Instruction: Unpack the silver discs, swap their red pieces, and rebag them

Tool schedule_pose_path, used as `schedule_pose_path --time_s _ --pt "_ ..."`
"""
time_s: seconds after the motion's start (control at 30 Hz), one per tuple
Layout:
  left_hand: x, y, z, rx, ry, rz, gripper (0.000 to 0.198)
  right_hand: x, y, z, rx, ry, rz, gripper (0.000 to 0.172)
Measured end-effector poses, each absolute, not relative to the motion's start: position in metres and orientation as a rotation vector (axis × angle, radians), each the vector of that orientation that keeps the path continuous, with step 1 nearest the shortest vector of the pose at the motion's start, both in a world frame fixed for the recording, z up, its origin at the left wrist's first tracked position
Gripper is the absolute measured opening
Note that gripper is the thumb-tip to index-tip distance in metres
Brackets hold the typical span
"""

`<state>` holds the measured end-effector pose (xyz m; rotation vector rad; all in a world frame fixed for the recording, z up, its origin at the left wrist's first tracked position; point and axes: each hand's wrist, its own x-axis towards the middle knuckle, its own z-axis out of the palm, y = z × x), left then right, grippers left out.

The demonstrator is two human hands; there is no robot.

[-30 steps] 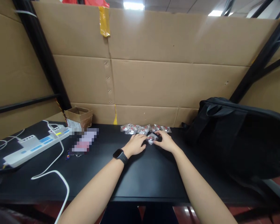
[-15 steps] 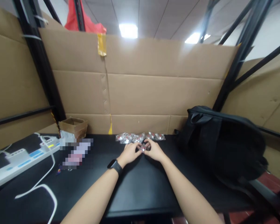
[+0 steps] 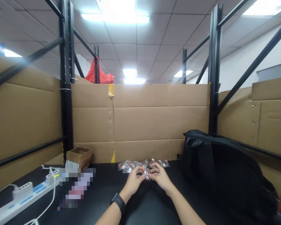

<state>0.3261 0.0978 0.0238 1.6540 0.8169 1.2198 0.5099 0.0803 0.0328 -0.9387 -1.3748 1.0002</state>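
My left hand (image 3: 134,182) and my right hand (image 3: 160,178) meet over the black table (image 3: 103,203), fingers curled round one small clear packet (image 3: 147,172) with a red and white item inside. Both hands pinch it between them. A black watch sits on my left wrist (image 3: 118,201). Just beyond the hands lies a row of several similar clear packets (image 3: 131,165), close to the cardboard wall.
A large black bag (image 3: 224,168) fills the table's right side. A small open cardboard box (image 3: 80,155) stands at the back left. A white power strip (image 3: 21,195) with a white cable lies at the left. Cardboard walls (image 3: 154,122) and black rack posts surround the table.
The camera has tilted upward, showing ceiling and rack posts. My hands have come together on one packet, lifting it slightly off the table in front of the row.
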Motion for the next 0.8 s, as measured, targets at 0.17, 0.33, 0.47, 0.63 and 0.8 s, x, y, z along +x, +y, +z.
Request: schedule_pose_path --time_s 0.17,0.33,0.47,0.63,0.8 --pt "0.333 0.091 0.030 1.493 0.870 1.295 0.044 0.510 0.067 0.044 -0.846 -1.370 0.957 0.057" --pt "0.330 0.088 0.031 1.554 0.915 1.365 0.032 0.501 0.064 0.036 -0.935 -1.632 0.884 0.071" --pt "0.326 0.090 0.032 1.665 1.003 1.427 0.017 0.495 0.067 0.034 -1.006 -1.714 0.629 0.054" --pt "0.327 0.092 0.032 1.739 1.086 1.479 0.011 0.498 0.066 0.036 -0.985 -1.806 0.562 0.049" --pt "0.329 0.095 0.030 1.660 0.923 1.472 0.017 0.499 0.069 0.034 -0.991 -1.756 0.733 0.041"
